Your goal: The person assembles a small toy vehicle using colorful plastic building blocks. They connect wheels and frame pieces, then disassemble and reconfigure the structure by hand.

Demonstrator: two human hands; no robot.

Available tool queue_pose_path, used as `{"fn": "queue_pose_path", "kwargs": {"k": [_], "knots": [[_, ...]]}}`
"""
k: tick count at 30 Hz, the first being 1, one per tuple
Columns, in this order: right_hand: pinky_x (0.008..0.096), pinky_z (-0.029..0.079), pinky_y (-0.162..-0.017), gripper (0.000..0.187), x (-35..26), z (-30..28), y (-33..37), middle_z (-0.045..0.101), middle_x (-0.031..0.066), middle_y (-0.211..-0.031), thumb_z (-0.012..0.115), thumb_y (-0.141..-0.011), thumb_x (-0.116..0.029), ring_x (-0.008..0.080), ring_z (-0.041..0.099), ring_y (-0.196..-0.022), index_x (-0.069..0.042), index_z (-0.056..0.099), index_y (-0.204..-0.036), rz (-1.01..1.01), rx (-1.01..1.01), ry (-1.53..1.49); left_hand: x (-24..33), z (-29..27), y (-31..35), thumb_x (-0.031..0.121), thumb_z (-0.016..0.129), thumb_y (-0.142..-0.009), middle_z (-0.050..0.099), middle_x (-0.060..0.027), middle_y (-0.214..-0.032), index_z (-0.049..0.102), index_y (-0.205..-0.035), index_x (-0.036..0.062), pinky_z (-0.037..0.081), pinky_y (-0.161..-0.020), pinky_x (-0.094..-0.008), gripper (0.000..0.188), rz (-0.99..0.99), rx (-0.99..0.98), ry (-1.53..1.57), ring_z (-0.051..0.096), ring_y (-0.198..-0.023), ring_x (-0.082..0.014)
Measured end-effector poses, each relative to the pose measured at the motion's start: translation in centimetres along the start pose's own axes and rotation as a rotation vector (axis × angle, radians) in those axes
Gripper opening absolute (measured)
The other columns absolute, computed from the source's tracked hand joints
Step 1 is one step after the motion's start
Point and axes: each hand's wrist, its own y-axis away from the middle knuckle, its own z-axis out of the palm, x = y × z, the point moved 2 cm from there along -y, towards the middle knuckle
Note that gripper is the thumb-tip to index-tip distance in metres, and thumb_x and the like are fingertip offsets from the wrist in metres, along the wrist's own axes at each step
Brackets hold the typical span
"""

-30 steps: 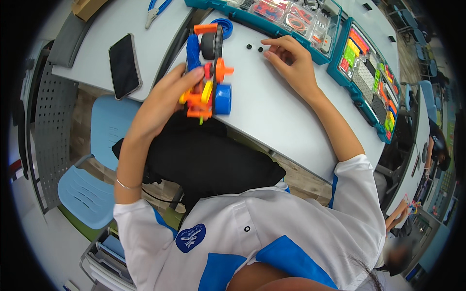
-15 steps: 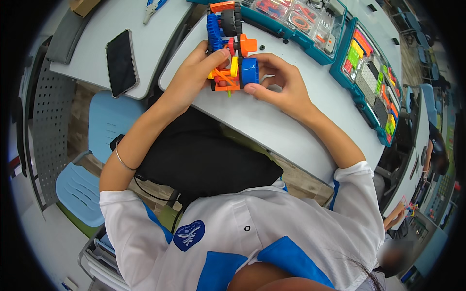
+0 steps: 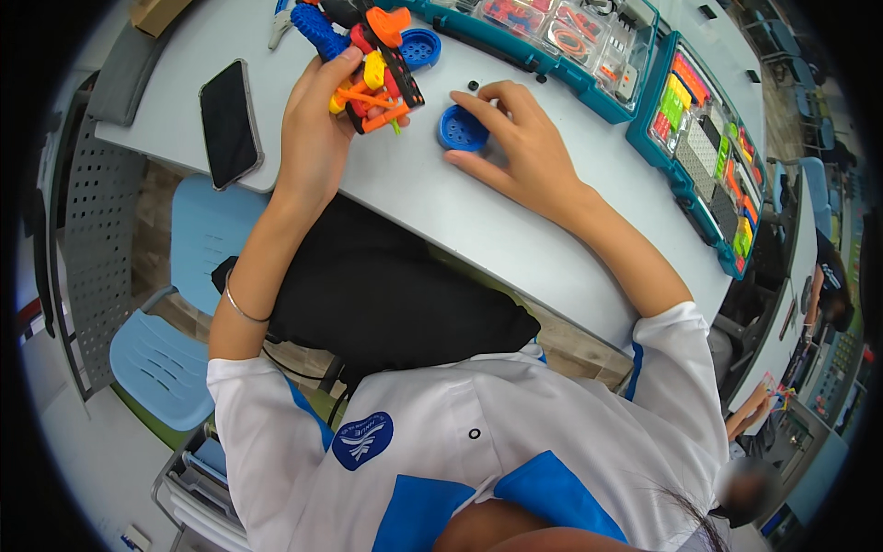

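My left hand [image 3: 317,120] grips a toy vehicle [image 3: 377,78] of orange, yellow, red, black and blue building parts, raised over the table and tilted. Its fingers are closed round the near end of the frame. To the right, my right hand [image 3: 520,138] has thumb and fingers curved round the edge of a loose blue wheel [image 3: 463,129], whose holed face points up. Whether that wheel touches the table is unclear. A second blue wheel [image 3: 420,49] shows just beyond the vehicle. Near my right fingertips lies a small black part [image 3: 473,85].
Teal cases of building parts stand open at the back [image 3: 543,66] and right [image 3: 690,156] of the white table [image 3: 589,212]. At the left are a phone [image 3: 230,124] and partly hidden pliers [image 3: 280,28]. Blue chairs [image 3: 156,368] stand below left; other people are far right.
The blue wheel has come off the vehicle and is at my right hand. My left hand has moved the vehicle left and turned it, revealing the second blue wheel.
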Motion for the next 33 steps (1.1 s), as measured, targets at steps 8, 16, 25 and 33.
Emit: {"fn": "queue_pose_path", "kwargs": {"k": [8,16,25,33], "knots": [[0.0423,0.047,-0.084,0.054,-1.1,3.8,-4.7,0.059,0.0146,-0.114,0.078,-0.079,-0.030,0.0321,0.056,-0.100,-0.004,0.059,-0.122,-0.120,0.129,0.003,0.4,-0.5,0.2,0.025,0.057,-0.099,0.056,-0.0004,-0.093,0.055,-0.110,0.0076,0.050,-0.070,-0.0264,0.021,0.098,0.085,0.125,0.058,-0.085,-0.0083],[0.0270,0.045,-0.066,0.036,-1.3,-1.1,-2.9,0.067,0.0061,-0.098,0.074,-0.087,-0.023,0.0140,0.056,-0.078,-0.004,0.065,-0.117,0.083,0.181,-0.436,-0.2,0.7,0.6,0.033,0.057,-0.101,0.058,-0.0043,-0.104,0.048,-0.124,0.0046,0.052,-0.085,-0.0281,0.038,0.086,0.001,-0.001,0.059,-0.100,-0.0095],[0.0236,0.054,-0.069,0.039,-0.7,-1.9,-3.3,0.069,0.0056,-0.091,0.077,-0.087,-0.027,0.0071,0.061,-0.073,0.001,0.068,-0.112,0.411,0.189,-0.790,-1.2,2.4,1.0,0.032,0.052,-0.103,0.059,-0.0070,-0.117,0.041,-0.138,0.0012,0.046,-0.097,-0.0277,0.048,0.085,-0.272,-0.248,0.057,-0.109,-0.0108],[0.0285,0.059,-0.073,0.042,-0.2,-3.8,-3.9,0.071,0.0121,-0.100,0.082,-0.082,-0.021,0.0193,0.070,-0.089,0.001,0.067,-0.115,0.127,0.121,-0.425,-1.5,1.9,0.6,0.038,0.055,-0.102,0.059,-0.0062,-0.108,0.048,-0.129,0.0017,0.048,-0.089,-0.0242,0.046,0.011,-0.273,-0.218,0.059,-0.098,-0.0094]]}}
